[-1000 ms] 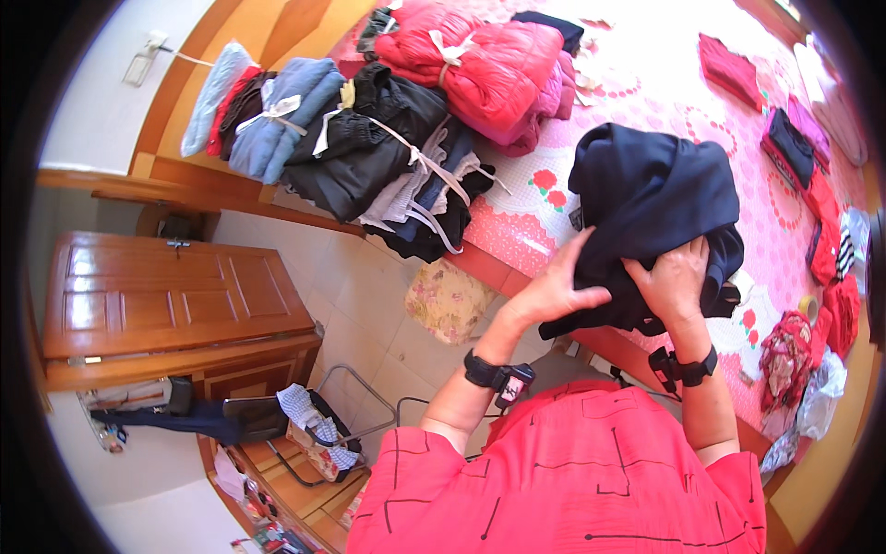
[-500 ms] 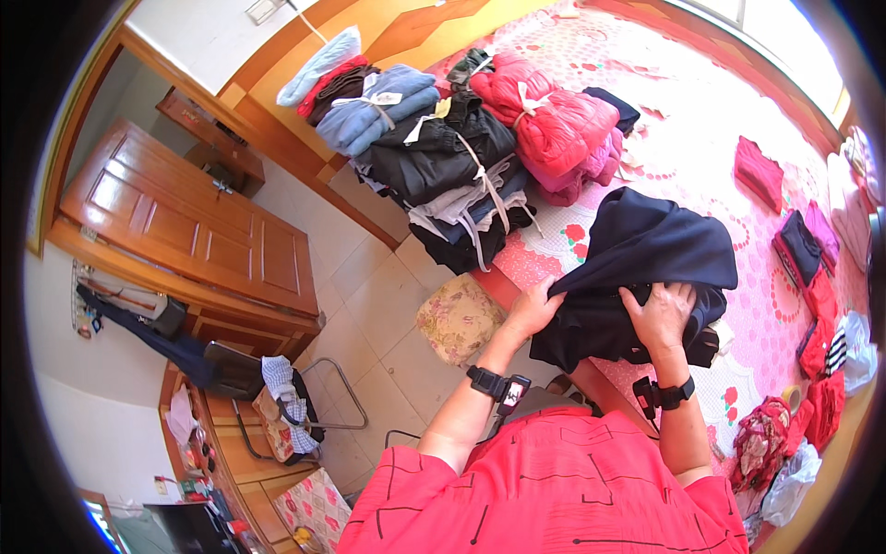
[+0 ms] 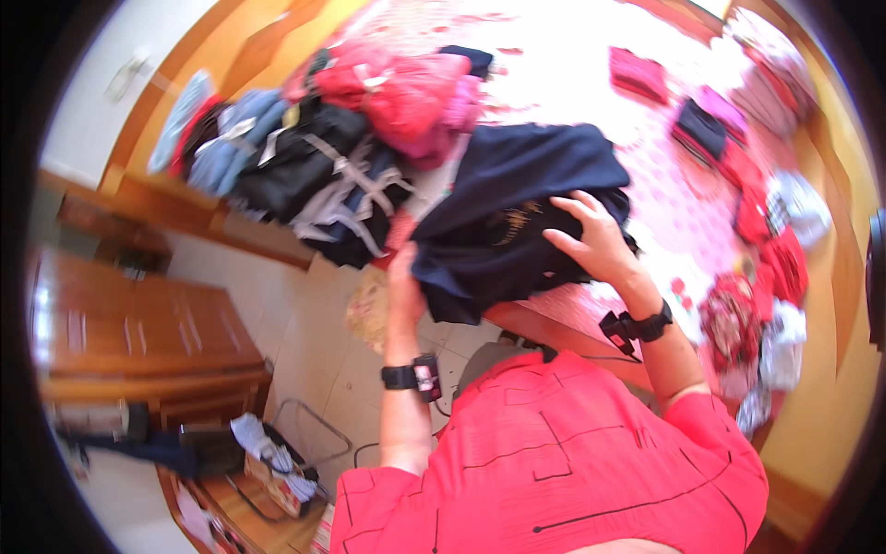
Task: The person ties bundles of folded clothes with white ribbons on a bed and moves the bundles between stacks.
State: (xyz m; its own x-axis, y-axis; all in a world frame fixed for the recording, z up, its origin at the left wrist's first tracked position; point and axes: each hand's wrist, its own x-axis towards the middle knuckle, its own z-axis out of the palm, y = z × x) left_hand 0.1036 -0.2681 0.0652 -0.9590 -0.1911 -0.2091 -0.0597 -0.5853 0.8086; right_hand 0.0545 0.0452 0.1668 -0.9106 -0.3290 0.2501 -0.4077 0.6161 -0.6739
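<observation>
A stack of folded dark navy clothes (image 3: 535, 166) lies at the near edge of the bed in front of me. On a lower, darker layer, a gold-coloured pattern (image 3: 517, 224) shows. My left hand (image 3: 403, 286) is closed on the left edge of the navy garment; motion blurs it and its fingertips are partly hidden. Over the right part of the stack, my right hand (image 3: 595, 242) is open, thumb and fingers spread, touching the dark cloth.
Left of the stack stand tied bundles of dark clothes (image 3: 314, 166) and a red padded jacket (image 3: 397, 92). Folded red clothes (image 3: 639, 74), a patterned red scarf (image 3: 734, 323) and plastic bags (image 3: 783, 346) lie rightward. A floral stool (image 3: 366, 309) stands below the bed edge.
The view has swung to the right. My right hand has lifted slightly and spread its fingers, the gold-coloured pattern has come into sight, and my left hand stays at the garment's left edge.
</observation>
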